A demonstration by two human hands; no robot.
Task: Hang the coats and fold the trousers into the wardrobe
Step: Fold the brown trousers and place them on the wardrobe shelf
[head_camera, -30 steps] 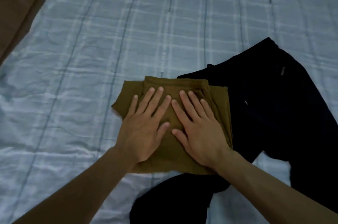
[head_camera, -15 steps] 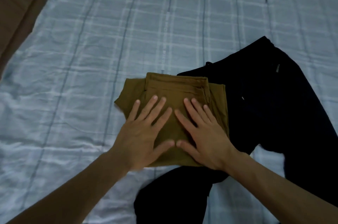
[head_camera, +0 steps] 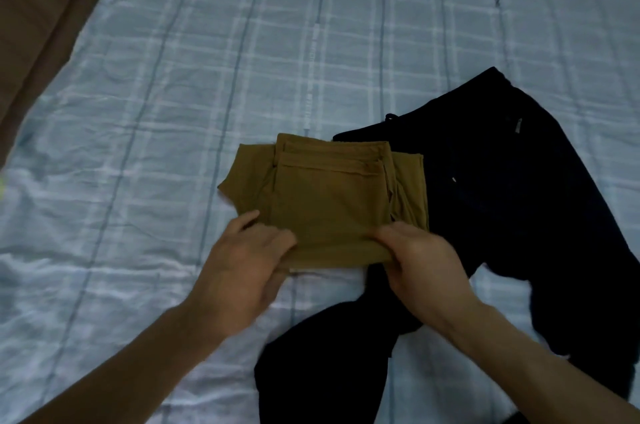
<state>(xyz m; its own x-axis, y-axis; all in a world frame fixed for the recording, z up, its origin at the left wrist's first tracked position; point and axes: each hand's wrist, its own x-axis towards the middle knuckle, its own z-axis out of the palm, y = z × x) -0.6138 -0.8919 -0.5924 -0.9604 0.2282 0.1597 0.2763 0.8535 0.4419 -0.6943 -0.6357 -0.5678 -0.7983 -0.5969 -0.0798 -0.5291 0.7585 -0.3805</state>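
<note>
- Folded brown trousers lie as a compact square at the centre of the checked sheet, waistband toward 12 o'clock, folded edge toward 6 o'clock
- Left hand grasps the bundle's near corner at 7 o'clock, fingers curled round the fold edge; how far they reach underneath cannot be told
- Right hand grasps the near corner at 5 o'clock in like fashion, fingers bent in and pinching the fold
- Dark trousers lie unfolded, sprawled from 1 o'clock round to 6 o'clock of the bundle; the bundle's right edge rests on them and one dark leg runs beneath the right wrist
- Wooden panel stands at 10 o'clock beside the bed; whether it belongs to the wardrobe cannot be told
- Judgement: the bundle looks ready to be lifted and carried off
- Risk: both grips sit on the near edge only, so the far layers at 12 o'clock could sag and the fold open out
- Risk: the lower layer jutting out at 9 o'clock could drop free
- Risk: the right fingers could catch the dark cloth beneath and drag it along
- Recommendation: get both palms well under the bundle before raising it
</note>
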